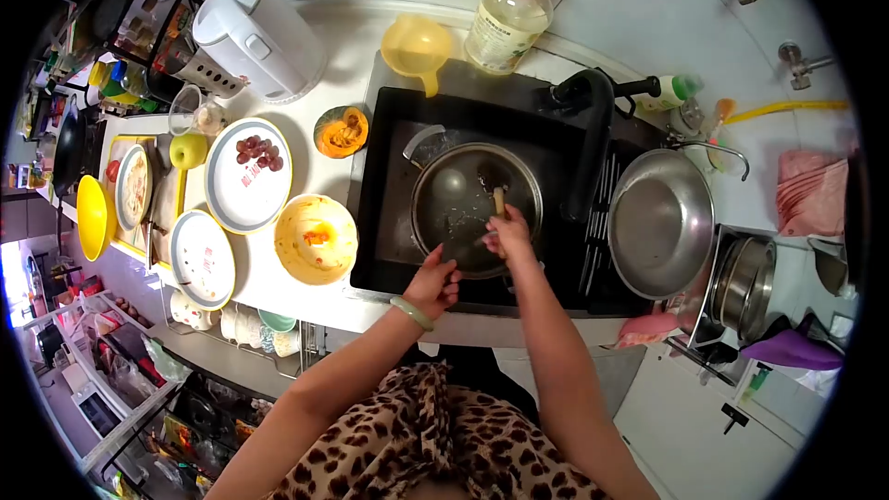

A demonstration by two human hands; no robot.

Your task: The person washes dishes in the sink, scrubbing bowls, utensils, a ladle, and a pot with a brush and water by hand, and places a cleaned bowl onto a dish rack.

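A round metal pot (419, 213) with loop handles stands in the black sink (370, 250), with a little liquid and a pale round reflection inside. My right hand (507, 233) is closed around the tan handle of a brush (499, 199), whose dark head is inside the pot near its right side. My left hand (433, 283), a pale bangle at its wrist, is at the near left rim of the pot. Its fingers are loosely curled, the thumb apart from them, and nothing shows between them. Whether it touches the rim is hard to tell.
A black faucet (593, 143) arches over the sink's right side, beside a metal bowl (659, 222). A yellow-stained bowl (316, 268), a plate of grapes (231, 199) and cut pumpkin (341, 132) are on the left. A soap bottle (505, 32) and yellow strainer (417, 23) stand behind.
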